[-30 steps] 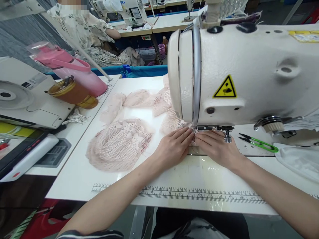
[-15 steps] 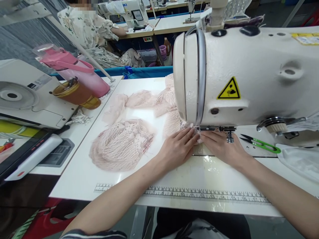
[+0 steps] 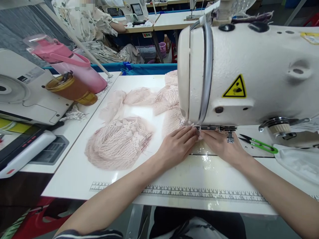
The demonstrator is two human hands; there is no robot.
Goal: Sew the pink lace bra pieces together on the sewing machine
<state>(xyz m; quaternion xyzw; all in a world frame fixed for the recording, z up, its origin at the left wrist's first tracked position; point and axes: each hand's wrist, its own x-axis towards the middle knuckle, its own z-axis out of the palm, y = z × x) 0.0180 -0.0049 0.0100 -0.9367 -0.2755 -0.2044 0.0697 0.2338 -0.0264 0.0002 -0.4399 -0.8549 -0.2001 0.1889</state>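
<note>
Head view: left hand (image 3: 176, 146) and right hand (image 3: 222, 146), fingers flat, unclenched, on pink lace (image 3: 171, 116) under sewing machine (image 3: 249, 73).

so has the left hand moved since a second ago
No. The left hand stays flat on the lace by the presser foot; only the camera shifted.

There is a single view, taken from the seated person's head, looking forward and down across the white table (image 3: 82, 179). It sits close: the sewing machine (image 3: 249, 69) fills the upper right of the frame, and both forearms run in from the bottom edge. In the upper left the view reaches past the table to another worker (image 3: 87, 23) at farther benches.
</note>
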